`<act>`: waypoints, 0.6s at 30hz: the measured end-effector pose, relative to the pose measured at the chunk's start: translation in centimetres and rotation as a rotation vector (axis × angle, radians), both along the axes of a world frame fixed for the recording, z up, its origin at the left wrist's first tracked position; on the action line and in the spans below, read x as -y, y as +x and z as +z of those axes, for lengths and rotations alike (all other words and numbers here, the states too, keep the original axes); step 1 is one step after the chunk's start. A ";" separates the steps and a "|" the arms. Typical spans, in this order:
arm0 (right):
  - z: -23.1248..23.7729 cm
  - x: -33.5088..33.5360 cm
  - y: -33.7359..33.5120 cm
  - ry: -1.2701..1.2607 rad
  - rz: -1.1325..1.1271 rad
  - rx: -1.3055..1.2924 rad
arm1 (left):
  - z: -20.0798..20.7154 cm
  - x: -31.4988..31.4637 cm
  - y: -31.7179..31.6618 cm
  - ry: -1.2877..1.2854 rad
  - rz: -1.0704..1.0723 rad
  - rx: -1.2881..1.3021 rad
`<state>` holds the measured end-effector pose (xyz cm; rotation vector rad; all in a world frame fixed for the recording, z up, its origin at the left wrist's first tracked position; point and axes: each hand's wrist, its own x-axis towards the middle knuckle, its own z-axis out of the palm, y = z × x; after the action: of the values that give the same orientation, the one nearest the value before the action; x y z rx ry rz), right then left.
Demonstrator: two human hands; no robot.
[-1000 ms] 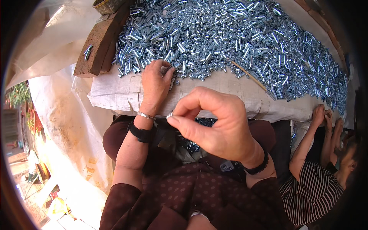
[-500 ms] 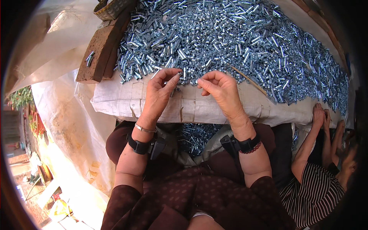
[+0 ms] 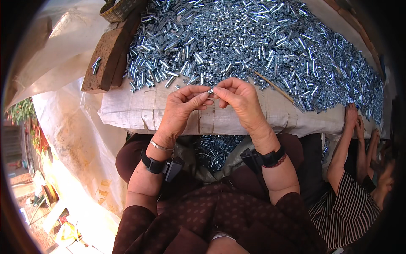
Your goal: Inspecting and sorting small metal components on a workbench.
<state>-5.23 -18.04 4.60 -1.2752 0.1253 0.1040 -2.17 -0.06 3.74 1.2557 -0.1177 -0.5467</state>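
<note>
Over the near edge of the cloth-covered table, my left hand [image 3: 182,106] and my right hand [image 3: 240,101] meet fingertip to fingertip. Between them is a small shiny metal sleeve [image 3: 210,90], mostly covered by the fingers. Both hands are closed in a pinch on it; whether it is one piece or two fitted together is too small to tell. Just beyond my fingers spreads a broad pile of silvery metal tubes [image 3: 237,42], short and long. A thin wooden stick [image 3: 272,86] lies at the pile's near edge, right of my right hand.
On the left, a brick [image 3: 103,63] with a few tubes on it borders the pile, beside a woven basket [image 3: 118,10]. More tubes [image 3: 215,150] lie in cloth at my lap. At the right, a person in a striped top [image 3: 351,211] has hands [image 3: 351,116] at the table edge.
My hands were apart and have come together at the fingertips. The left hand moved right, the right hand slightly left. The small metal sleeve is now between both hands.
</note>
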 end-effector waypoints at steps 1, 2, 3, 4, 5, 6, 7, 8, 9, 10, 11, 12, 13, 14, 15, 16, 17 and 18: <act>0.0 0.0 0.0 0.000 0.001 -0.001 | 0.0 0.0 0.0 -0.012 0.010 -0.005; 0.0 0.0 0.0 -0.007 0.002 -0.003 | 0.0 0.0 -0.1 -0.012 0.011 -0.007; 0.0 0.0 0.0 -0.013 0.003 -0.005 | 0.0 0.0 -0.1 -0.007 0.010 0.004; 0.0 0.0 0.0 -0.014 0.004 -0.006 | 0.0 0.0 -0.1 -0.001 0.010 0.014; -0.1 0.0 -0.1 -0.037 0.001 0.009 | 0.1 0.0 -0.2 -0.002 0.011 0.014; -0.1 -0.1 -0.1 -0.060 -0.002 0.026 | 0.1 0.0 -0.2 -0.003 0.009 -0.001; -0.1 -0.1 -0.1 -0.060 -0.001 0.026 | 0.1 0.0 -0.2 -0.004 0.007 -0.016; -0.1 -0.2 -0.1 -0.084 -0.007 0.054 | 0.2 0.0 -0.3 -0.005 0.008 -0.016; 0.0 -0.2 -0.1 -0.108 -0.014 0.081 | 0.4 0.1 -0.4 -0.027 0.010 -0.078; 0.0 -0.3 -0.2 -0.109 -0.013 0.082 | 0.5 0.0 -0.4 -0.049 0.011 -0.141; 0.1 -0.3 -0.3 -0.144 -0.012 0.093 | 0.4 0.0 -0.4 -0.050 0.012 -0.141; 0.1 -0.4 -0.3 -0.178 -0.011 0.103 | 0.3 -0.1 -0.4 -0.054 0.009 -0.135; 0.1 -0.3 -0.3 -0.178 -0.010 0.104 | 0.2 -0.1 -0.4 -0.059 0.005 -0.130; 0.1 -0.3 -0.3 -0.186 -0.005 0.090 | 0.2 -0.2 -0.4 -0.058 0.006 -0.130; 0.0 -0.3 -0.3 -0.193 0.000 0.076 | 0.2 -0.2 -0.4 -0.059 0.008 -0.132; 0.1 -0.4 -0.4 -0.191 0.000 0.075 | 0.1 -0.2 -0.4 -0.059 0.009 -0.134; 0.3 -0.5 -0.5 -0.215 -0.010 0.080 | 0.0 -0.3 -0.4 -0.058 0.009 -0.134; 0.3 -0.6 -0.7 -0.239 -0.021 0.084 | -0.3 -0.3 -0.3 -0.049 0.002 -0.126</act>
<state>-5.88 -17.41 4.94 -1.5141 0.0802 0.0167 -2.51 0.25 3.46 1.1699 -0.0238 -0.6165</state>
